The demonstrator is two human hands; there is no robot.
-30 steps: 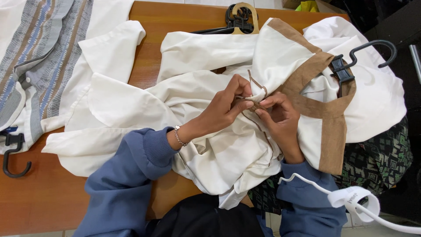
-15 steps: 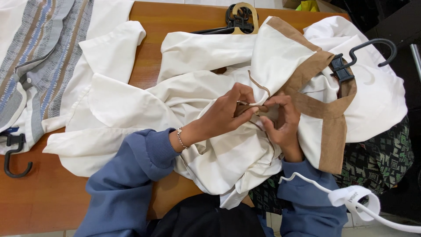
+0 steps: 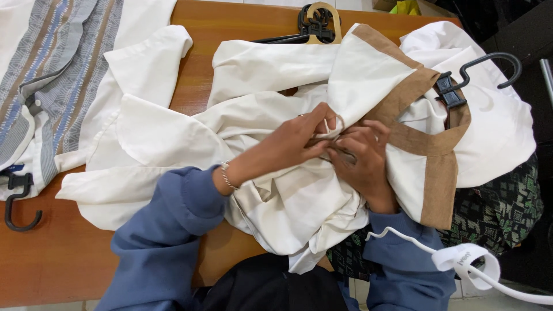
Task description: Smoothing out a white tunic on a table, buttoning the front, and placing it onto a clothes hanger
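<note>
Left hand (image 3: pixel 299 141) and right hand (image 3: pixel 360 158) both pinched shut on thin tan cord (image 3: pixel 333 128) of crumpled cream garment with tan trim (image 3: pixel 276 201). Risk: overpulling could snag or knot it, black plastic hanger (image 3: pixel 455 86) dragging.

We see a brown wooden counter (image 3: pixel 63 265) carrying everything. A cream garment (image 3: pixel 173 138) with tan trim (image 3: pixel 440 184) lies crumpled across its middle and right side, spilling over the right edge. At the far left a striped garment (image 3: pixel 55 69) in grey, blue and tan lies flat, touching the cream one. A black hanger hook (image 3: pixel 20 204) rests on bare wood at the left edge. At the far edge, black hangers (image 3: pixel 308 29) and a wooden hook (image 3: pixel 322 14) lie bunched together, partly under the cream cloth. Another black hanger (image 3: pixel 466 78) sits on the garment at right.
</note>
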